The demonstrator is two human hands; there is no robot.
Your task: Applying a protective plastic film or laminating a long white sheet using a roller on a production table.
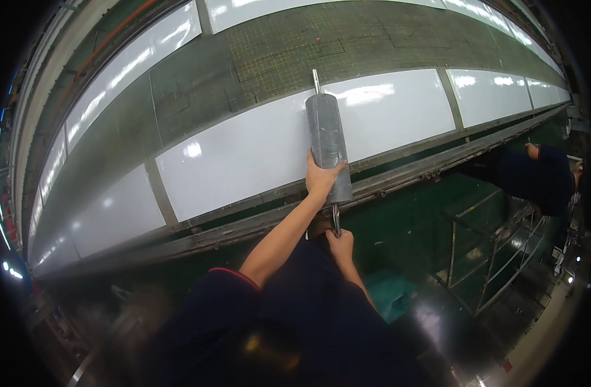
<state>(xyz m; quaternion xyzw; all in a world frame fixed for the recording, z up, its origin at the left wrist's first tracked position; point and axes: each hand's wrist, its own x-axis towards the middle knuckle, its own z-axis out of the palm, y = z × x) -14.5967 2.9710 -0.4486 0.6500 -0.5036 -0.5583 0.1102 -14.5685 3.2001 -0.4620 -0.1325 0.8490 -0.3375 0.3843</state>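
A grey roller [326, 129] with bare metal shaft ends lies lengthwise away from me, its far part over a glossy white panel and its near part reaching past the table edge. My left hand [322, 175] is wrapped on the grey body near its close end, thumb across the top. Below it, my right hand [342, 245] is closed on the near metal shaft [336, 219]. The far shaft end [315, 80] points toward the dark green strip, with no hand on it. The undersides of both grips are hidden.
Long white panels [237, 148] run along the table beside a dark green gridded surface [282, 55]. A metal rail [398, 186] borders the near edge. At right, another person [540, 177] stands by the rail, near a metal frame [489, 245]. A teal sheet [393, 297] lies low beside me.
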